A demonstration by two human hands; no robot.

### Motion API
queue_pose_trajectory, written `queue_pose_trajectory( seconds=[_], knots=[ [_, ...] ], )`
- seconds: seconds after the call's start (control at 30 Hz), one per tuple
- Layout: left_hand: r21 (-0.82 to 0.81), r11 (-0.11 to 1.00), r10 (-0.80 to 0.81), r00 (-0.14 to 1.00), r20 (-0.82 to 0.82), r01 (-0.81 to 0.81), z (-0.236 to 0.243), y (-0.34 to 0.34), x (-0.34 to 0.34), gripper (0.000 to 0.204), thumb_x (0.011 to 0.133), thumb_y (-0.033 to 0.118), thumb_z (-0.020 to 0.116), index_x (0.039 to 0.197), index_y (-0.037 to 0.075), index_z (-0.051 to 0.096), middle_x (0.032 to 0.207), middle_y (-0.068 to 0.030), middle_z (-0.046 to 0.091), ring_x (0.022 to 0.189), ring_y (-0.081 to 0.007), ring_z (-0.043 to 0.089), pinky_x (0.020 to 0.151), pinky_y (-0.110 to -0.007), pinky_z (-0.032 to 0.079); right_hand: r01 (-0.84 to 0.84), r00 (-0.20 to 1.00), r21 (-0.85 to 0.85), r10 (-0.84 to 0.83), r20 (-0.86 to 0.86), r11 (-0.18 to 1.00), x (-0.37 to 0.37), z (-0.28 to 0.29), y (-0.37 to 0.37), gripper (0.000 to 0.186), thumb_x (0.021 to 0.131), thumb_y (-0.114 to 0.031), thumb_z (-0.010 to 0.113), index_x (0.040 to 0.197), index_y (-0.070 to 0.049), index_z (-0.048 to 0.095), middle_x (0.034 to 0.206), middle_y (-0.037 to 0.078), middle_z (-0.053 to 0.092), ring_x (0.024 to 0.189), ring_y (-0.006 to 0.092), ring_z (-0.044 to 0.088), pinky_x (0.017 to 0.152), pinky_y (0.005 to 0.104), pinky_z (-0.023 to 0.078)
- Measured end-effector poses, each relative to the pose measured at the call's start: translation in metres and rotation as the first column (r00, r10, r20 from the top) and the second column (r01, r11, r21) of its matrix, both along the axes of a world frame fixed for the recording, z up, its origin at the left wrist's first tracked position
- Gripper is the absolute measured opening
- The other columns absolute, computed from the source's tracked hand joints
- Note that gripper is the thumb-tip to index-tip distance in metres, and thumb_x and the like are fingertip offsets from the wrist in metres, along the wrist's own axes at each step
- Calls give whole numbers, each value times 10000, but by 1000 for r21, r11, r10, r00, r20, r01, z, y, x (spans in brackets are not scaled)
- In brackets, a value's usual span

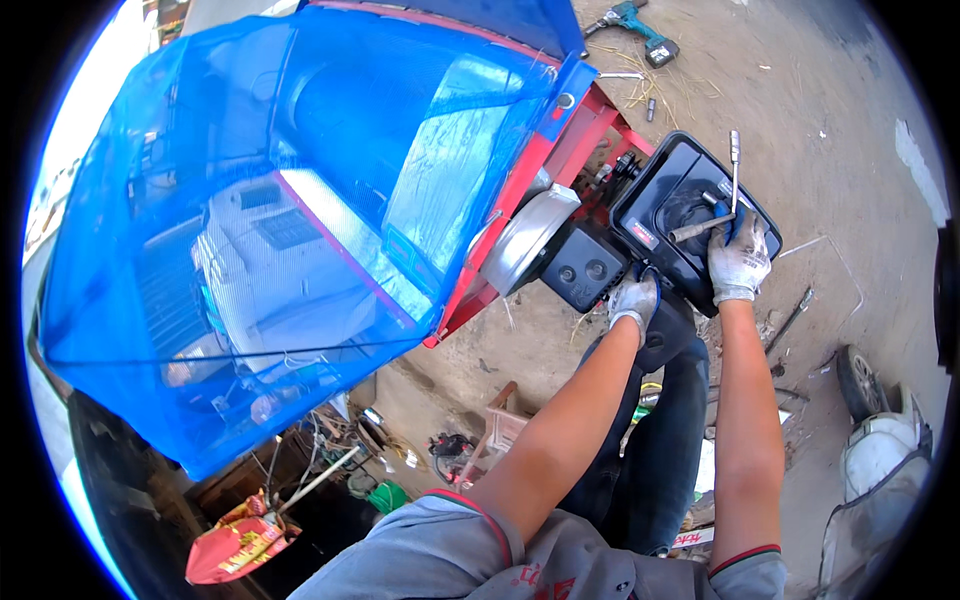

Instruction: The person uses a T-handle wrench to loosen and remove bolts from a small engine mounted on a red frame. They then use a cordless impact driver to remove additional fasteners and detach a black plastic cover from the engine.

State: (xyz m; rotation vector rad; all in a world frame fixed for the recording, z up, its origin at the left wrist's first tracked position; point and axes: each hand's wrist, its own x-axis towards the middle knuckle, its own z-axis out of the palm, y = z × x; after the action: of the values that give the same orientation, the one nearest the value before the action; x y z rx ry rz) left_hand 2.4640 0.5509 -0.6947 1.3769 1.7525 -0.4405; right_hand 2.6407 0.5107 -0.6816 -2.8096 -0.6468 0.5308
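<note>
My two hands wear white work gloves with blue showing at the fingers. My right hand point(738, 262) is closed around an L-shaped socket wrench point(690, 231), over a glossy black tank-like housing point(662, 190). One arm of the wrench points away from me, the other to the left. At the housing's near edge is my left hand point(633, 300), its fingers curled and mostly hidden, so what they grip does not show. Beside it sits a smaller black box point(585, 268) with two round marks. A silver round metal part point(527, 240) lies left of that box.
A red metal frame point(490, 235) with a large blue see-through cover point(330, 90) fills the left. Far off on the ground lie a teal cordless power tool point(630, 20) and a socket point(651, 109). A scooter point(885, 450) stands at the right. Behind my left arm are assorted tools and a red bag point(235, 545).
</note>
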Motion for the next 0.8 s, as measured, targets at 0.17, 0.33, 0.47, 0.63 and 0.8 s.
queue_pose_trajectory(
  seconds=[0.17, 0.33, 0.47, 0.63, 0.8],
  knots=[
    [31, 997, 68, 998, 9, -68, 6, 1, 7, 489, 929, 438, 529, 1270, 104, 636, 1250, -217, 641, 1193, -403, 582, 1012, -462, 449, -43, 996, 109, 33, 87, 993, 2, -4, -2, 628, 850, -404, 659, 1327, -17, 527, 1312, 241, 581, 1115, 406, 622, 921, 469, 519],
    [-34, 999, -30, 995, -98, 27, 13, 10, 20, 513, 922, 466, 488, 1302, 148, 625, 1302, -192, 617, 1211, -387, 583, 1018, -456, 450, -24, 1000, 156, 27, -13, 987, 5, 4, -1, 553, 869, -330, 626, 1326, -30, 537, 1304, 251, 577, 1176, 413, 580, 978, 488, 478],
    [-136, 991, -36, 992, -121, 19, 18, 17, 29, 576, 929, 517, 413, 1384, 192, 552, 1325, -192, 607, 1238, -378, 572, 1025, -475, 445, -69, 996, 214, 56, 67, 974, 4, 5, -1, 449, 876, -349, 620, 1214, -61, 552, 1221, 234, 597, 1076, 427, 610, 871, 513, 510],
    [-63, 996, -67, 998, -6, 67, 28, 15, 26, 525, 920, 382, 464, 1353, 92, 526, 1257, -253, 622, 1130, -427, 615, 963, -513, 478, -53, 998, 206, 43, 56, 977, 7, -8, -3, 489, 852, -276, 637, 1274, -51, 534, 1231, 240, 594, 1112, 435, 584, 908, 517, 490],
    [180, 964, -227, 956, 189, 193, 81, -25, 8, 714, 922, 433, 580, 1469, 31, 356, 1396, -343, 447, 1242, -519, 481, 1042, -551, 409, 192, 960, 509, -54, -274, 839, 22, 9, -19, 325, 989, -292, 601, 1106, 3, 669, 971, 146, 701, 903, 244, 655, 823, 379, 504]
  ],
)
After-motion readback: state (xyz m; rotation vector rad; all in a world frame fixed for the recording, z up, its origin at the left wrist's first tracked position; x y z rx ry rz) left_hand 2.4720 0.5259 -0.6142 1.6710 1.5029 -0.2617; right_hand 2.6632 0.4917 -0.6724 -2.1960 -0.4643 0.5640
